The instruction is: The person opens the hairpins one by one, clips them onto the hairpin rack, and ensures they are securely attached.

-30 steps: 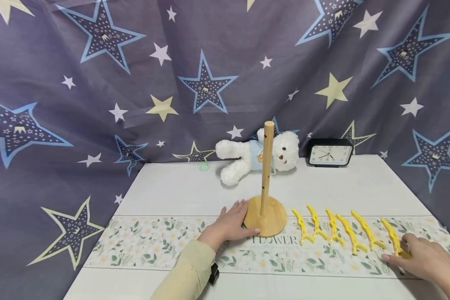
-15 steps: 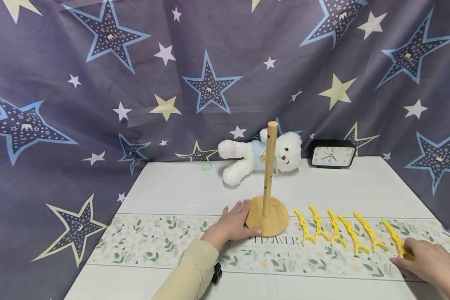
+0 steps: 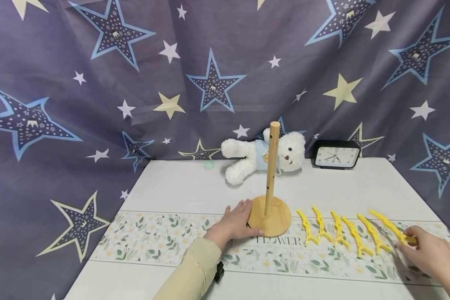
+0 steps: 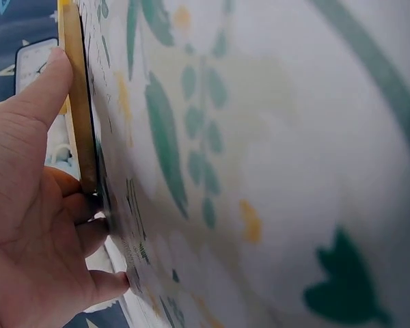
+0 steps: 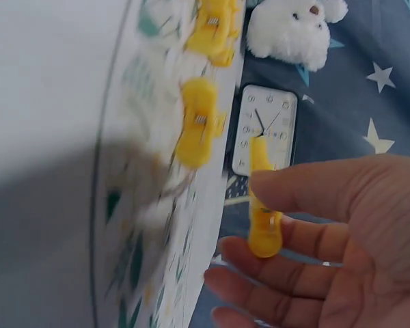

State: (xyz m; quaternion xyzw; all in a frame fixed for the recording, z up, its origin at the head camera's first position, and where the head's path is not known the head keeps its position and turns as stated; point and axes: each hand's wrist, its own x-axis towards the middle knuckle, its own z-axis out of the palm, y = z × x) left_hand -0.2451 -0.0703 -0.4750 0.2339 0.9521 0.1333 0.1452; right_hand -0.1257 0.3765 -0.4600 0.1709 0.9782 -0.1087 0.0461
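A wooden stand (image 3: 281, 214) rises mid-table, a round base with an upright pole that has small dark holes. Its base is held at the left edge by my left hand (image 3: 232, 223), thumb at the front; in the left wrist view the thumb and fingers meet the base rim (image 4: 82, 137). My right hand (image 3: 427, 250) pinches one end of a yellow plastic alligator hair clip (image 3: 388, 225), raised off the table, its far end pointing back and left. The right wrist view has this hair clip (image 5: 265, 236) between thumb and fingers. Several matching hair clips (image 3: 352, 233) lie in a row between stand and right hand.
Behind the stand, a white teddy bear (image 3: 294, 152) lies on its side. A black-framed clock (image 3: 337, 155) stands at the back right. Near the back edge lies a small green ring (image 3: 209, 168). A flower-patterned strip (image 3: 146, 241) crosses the table, and a star-patterned cloth (image 3: 135, 83) hangs behind.
My right hand has lifted the rightmost hair clip from the table, and its far end has swung to the left. My left hand stays on the stand's base.
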